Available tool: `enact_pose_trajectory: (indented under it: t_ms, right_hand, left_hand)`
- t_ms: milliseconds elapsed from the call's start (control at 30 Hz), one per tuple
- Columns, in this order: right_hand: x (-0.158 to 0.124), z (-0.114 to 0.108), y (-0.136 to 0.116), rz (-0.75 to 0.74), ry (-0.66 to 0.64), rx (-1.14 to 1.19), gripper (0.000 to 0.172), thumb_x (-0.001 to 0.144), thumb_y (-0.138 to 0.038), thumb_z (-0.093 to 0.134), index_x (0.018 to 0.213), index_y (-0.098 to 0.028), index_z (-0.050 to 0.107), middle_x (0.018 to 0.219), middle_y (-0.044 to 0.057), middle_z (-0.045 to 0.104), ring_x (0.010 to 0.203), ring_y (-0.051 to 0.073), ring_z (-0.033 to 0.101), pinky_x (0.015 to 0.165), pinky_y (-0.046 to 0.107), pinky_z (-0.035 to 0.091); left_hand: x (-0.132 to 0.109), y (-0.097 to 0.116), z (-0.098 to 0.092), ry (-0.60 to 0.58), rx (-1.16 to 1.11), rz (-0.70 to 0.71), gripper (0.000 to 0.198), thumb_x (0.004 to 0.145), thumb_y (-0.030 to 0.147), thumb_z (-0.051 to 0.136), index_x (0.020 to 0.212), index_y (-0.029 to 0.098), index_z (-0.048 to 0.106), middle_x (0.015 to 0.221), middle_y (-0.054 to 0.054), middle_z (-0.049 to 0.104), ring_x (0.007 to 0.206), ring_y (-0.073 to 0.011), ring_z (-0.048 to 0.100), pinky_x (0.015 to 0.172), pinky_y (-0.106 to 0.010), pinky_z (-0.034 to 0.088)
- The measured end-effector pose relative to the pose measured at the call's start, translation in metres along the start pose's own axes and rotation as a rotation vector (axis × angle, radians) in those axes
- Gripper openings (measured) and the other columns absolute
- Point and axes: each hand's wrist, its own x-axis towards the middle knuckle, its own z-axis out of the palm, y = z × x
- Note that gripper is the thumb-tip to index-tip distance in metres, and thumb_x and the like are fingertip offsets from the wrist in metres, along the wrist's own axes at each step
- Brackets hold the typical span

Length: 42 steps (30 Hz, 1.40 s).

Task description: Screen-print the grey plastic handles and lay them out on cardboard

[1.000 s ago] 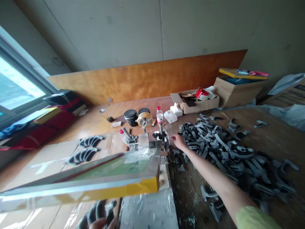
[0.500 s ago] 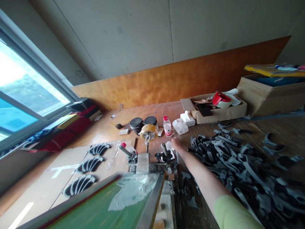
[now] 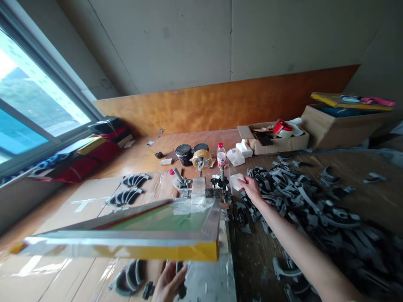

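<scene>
My right hand pinches a crumpled white tissue just right of the clamp base, at the near edge of the pile of grey plastic parts. Low in the view, my left hand is closed around a dark grey plastic part, partly hidden by the fingers. Above that hand hangs the raised, tilted screen-printing frame with green mesh and yellow tape on its front edge. The frame's far end is attached to a metal hinge clamp.
Curved grey parts lie in a row on cardboard at left. Behind the clamp stand black tubs, a tape roll and a red-capped bottle. Cardboard boxes line the back right.
My right hand has drawn back from beside the bottle with the white tissue. My left hand has come into view at the bottom. The frame's near edge now shows, and the view has shifted.
</scene>
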Motion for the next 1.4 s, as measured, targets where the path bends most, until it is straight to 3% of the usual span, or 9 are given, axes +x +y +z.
enact_pose_trajectory:
  t_ms: [100,233,433,667,800,1000,1133,1267,1400]
  right_hand:
    - [-0.07,-0.01,-0.011,0.006,0.046,0.093,0.041,0.061,-0.056,0.074,0.071,-0.018,0.06,0.063,-0.001,0.062,0.055,0.015,0.054,0.046,0.024,0.041]
    - [-0.152,-0.001,-0.033,0.018,0.01,0.098,0.038,0.067,-0.053,0.074,0.071,-0.019,0.057,0.057,-0.004,0.055,0.045,0.01,0.042,0.039,0.022,0.029]
    - [-0.224,0.034,-0.072,0.038,-0.031,0.249,0.038,0.071,-0.054,0.074,0.073,-0.02,0.058,0.06,-0.003,0.051,0.046,0.008,0.034,0.039,0.022,0.022]
    - [-0.275,0.07,-0.108,0.035,-0.091,0.296,0.033,0.072,-0.049,0.075,0.075,-0.022,0.057,0.062,-0.004,0.051,0.05,0.011,0.042,0.042,0.023,0.033]
    - [-0.302,0.098,-0.124,-0.102,-0.11,0.155,0.022,0.073,-0.037,0.074,0.073,-0.022,0.058,0.063,-0.004,0.054,0.056,0.012,0.048,0.052,0.024,0.04]
    - [-0.318,0.131,-0.127,-0.385,0.11,-0.025,0.013,0.069,-0.02,0.071,0.069,-0.022,0.059,0.091,0.003,0.06,0.091,0.02,0.059,0.078,0.03,0.047]
    - [-0.319,0.138,-0.126,-0.302,0.108,-0.015,0.017,0.071,-0.028,0.075,0.076,-0.023,0.061,0.1,0.005,0.066,0.098,0.023,0.063,0.088,0.034,0.048]
    - [-0.32,0.138,-0.126,-0.183,0.089,0.048,0.021,0.074,-0.036,0.075,0.086,-0.023,0.064,0.093,0.004,0.071,0.087,0.022,0.067,0.078,0.033,0.052]
    - [-0.32,0.14,-0.126,-0.158,0.167,0.085,0.019,0.074,-0.036,0.074,0.077,-0.022,0.06,0.075,0.0,0.068,0.07,0.018,0.065,0.067,0.029,0.052]
  left_hand:
    - [-0.01,0.008,0.007,-0.117,-0.142,0.065,0.052,0.051,0.061,0.083,0.08,0.023,0.062,0.066,0.003,0.056,0.059,-0.0134,0.054,0.053,-0.024,0.042]
    - [-0.035,0.025,0.007,-0.255,-0.238,0.119,0.046,0.059,0.051,0.083,0.082,0.021,0.058,0.067,0.002,0.059,0.058,-0.0117,0.051,0.053,-0.022,0.039]
    - [-0.057,0.036,-0.01,-0.427,-0.318,0.192,0.039,0.07,0.045,0.078,0.087,0.02,0.054,0.069,0.001,0.063,0.059,-0.0103,0.052,0.056,-0.021,0.041]
    - [-0.068,0.035,-0.019,-0.53,-0.336,0.21,0.042,0.067,0.039,0.082,0.092,0.016,0.059,0.079,-0.001,0.063,0.065,-0.0121,0.059,0.059,-0.024,0.048]
    - [-0.066,0.027,-0.015,-0.472,-0.292,0.301,0.044,0.062,0.037,0.085,0.088,0.017,0.056,0.078,0.0,0.064,0.065,-0.0136,0.06,0.058,-0.024,0.048]
    - [-0.072,0.022,-0.016,-0.367,-0.083,0.45,0.032,0.072,0.028,0.074,0.097,0.016,0.058,0.089,-0.004,0.071,0.081,-0.0194,0.064,0.073,-0.027,0.05]
    - [-0.078,0.024,-0.017,-0.332,0.008,0.506,0.026,0.076,0.026,0.069,0.097,0.016,0.057,0.085,-0.005,0.071,0.078,-0.0195,0.065,0.071,-0.027,0.049]
    - [-0.079,0.019,-0.015,-0.284,0.026,0.484,0.034,0.076,0.028,0.069,0.104,0.016,0.054,0.078,-0.003,0.071,0.071,-0.0182,0.065,0.064,-0.025,0.048]
    - [-0.078,0.012,-0.011,-0.24,0.073,0.467,0.029,0.076,0.032,0.07,0.095,0.016,0.053,0.066,0.0,0.066,0.059,-0.0149,0.059,0.054,-0.022,0.042]
